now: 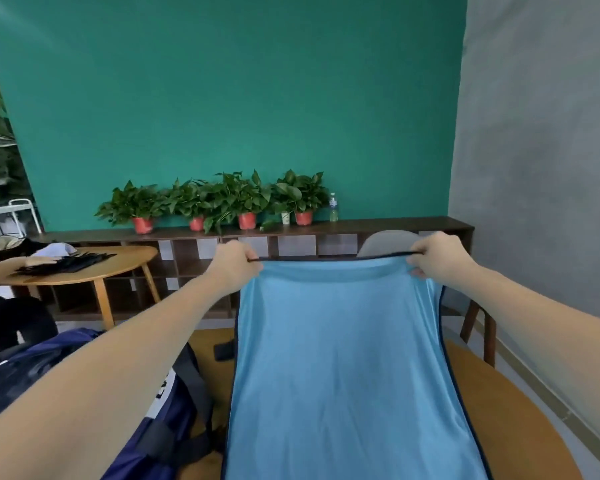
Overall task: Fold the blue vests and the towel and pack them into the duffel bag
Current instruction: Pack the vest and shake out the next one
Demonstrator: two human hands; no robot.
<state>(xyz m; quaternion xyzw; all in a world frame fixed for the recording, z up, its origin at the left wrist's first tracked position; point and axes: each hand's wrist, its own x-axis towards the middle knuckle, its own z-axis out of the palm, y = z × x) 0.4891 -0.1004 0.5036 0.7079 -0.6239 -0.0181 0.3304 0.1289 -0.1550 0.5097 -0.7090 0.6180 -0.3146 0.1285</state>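
My left hand has its fingers curled tight round the top left corner of the light blue cloth, and my right hand pinches the top right corner; the dark-trimmed top edge is stretched taut between them. Vest or towel, I can't tell. The cloth hangs down over the middle of the wooden table. The navy duffel bag sits at the table's left edge, just beside the cloth.
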